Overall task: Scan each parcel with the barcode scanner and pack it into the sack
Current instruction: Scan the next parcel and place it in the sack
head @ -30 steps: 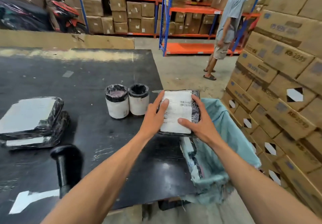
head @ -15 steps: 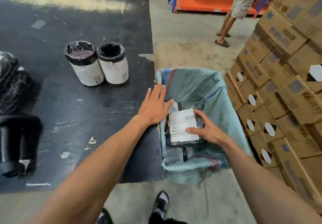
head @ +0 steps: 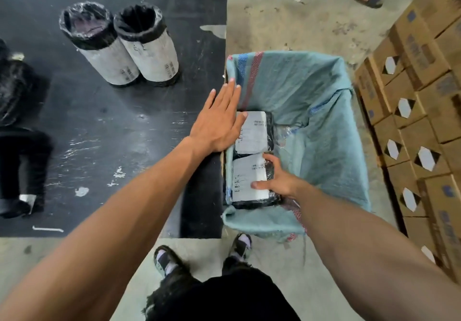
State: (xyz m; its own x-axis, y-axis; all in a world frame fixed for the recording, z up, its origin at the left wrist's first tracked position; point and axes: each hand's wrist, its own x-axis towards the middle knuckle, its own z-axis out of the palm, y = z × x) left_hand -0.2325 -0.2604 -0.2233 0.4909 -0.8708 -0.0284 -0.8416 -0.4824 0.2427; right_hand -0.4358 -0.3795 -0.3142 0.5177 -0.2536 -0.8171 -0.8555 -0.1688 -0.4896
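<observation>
**In the sack, one more parcel going down**

On the far left of the counter [head: 104, 131] sit dark wrapped parcels [head: 15, 91], blurred at the picture's edge, waiting their turn, I judge. Next along, two round parcels [head: 119, 46] stand upright side by side, labels facing me so the barcodes can be read. I cannot make out the scanner for certain.

My left hand [head: 219, 118] lies flat and open at the counter's edge, fingers spread, touching the rim of the sack [head: 324, 101]; I think it steadies me and keeps the mouth wide. Below it a flat parcel [head: 254, 131] already lies in the sack, label up. Just nearer me, my right hand [head: 277, 181] grips the parcel [head: 247, 178] I am packing, fingers curled over its right edge, setting it flush beside the first so the sack fills evenly.

Stacked cartons [head: 419, 121] stand at the right.
</observation>
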